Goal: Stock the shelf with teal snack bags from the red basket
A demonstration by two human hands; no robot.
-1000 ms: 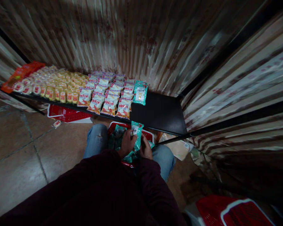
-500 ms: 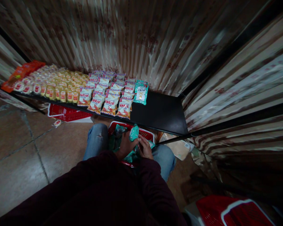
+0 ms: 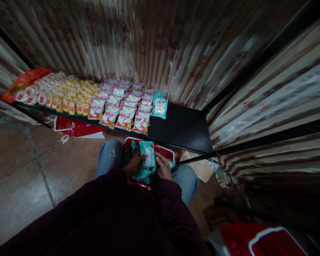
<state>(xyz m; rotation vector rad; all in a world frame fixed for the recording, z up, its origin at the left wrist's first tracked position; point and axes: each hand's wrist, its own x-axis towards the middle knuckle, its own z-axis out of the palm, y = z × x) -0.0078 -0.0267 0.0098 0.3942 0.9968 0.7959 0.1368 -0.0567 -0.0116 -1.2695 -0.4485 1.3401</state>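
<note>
Striped curtaining (image 3: 160,46) is hung behind a black shelf (image 3: 185,124) partly covered by printed packets (image 3: 125,116). Over the red basket (image 3: 166,152), one teal packet (image 3: 149,153) is gripped by the left hand (image 3: 134,164); whether it is also held by the right hand (image 3: 164,168), just beside it, cannot be told.

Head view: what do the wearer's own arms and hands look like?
Long, dark maroon sleeves cover both arms: the left sleeve and the right sleeve. I can't make out any markings on them in the dim light. The left hand and right hand are ungloved.
</note>
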